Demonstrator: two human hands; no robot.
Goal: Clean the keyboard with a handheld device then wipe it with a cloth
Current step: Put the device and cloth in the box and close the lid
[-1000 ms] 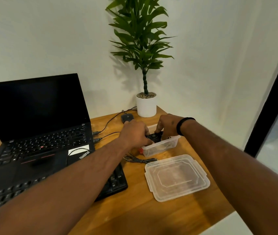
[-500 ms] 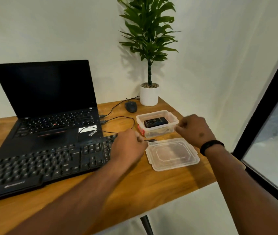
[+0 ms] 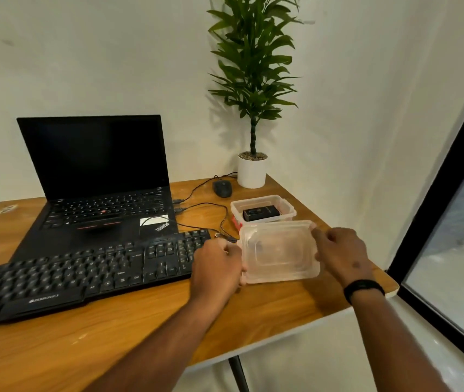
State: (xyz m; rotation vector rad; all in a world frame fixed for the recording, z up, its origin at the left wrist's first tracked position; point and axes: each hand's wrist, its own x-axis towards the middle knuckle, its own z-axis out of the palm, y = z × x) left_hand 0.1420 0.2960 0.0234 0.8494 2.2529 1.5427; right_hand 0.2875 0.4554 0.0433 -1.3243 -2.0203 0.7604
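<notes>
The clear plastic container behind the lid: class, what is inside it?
Inside the container lies a black boxy device. Both hands, left hand and right hand, hold the lid, which hides the container's near side.

Both hands, left (image 3: 216, 269) and right (image 3: 341, 255), extended forward, fingers curled.

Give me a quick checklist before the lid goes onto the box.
1. Both hands grip the lid, left hand on its left edge, right hand on its right: ok.
2. Lid above the box: not ok, it is nearer the person.
3. Black device inside the box: ok.
4. Cable out of the box rim: cannot tell.
5. Keyboard wiped with a cloth: cannot tell, no cloth visible.
</notes>
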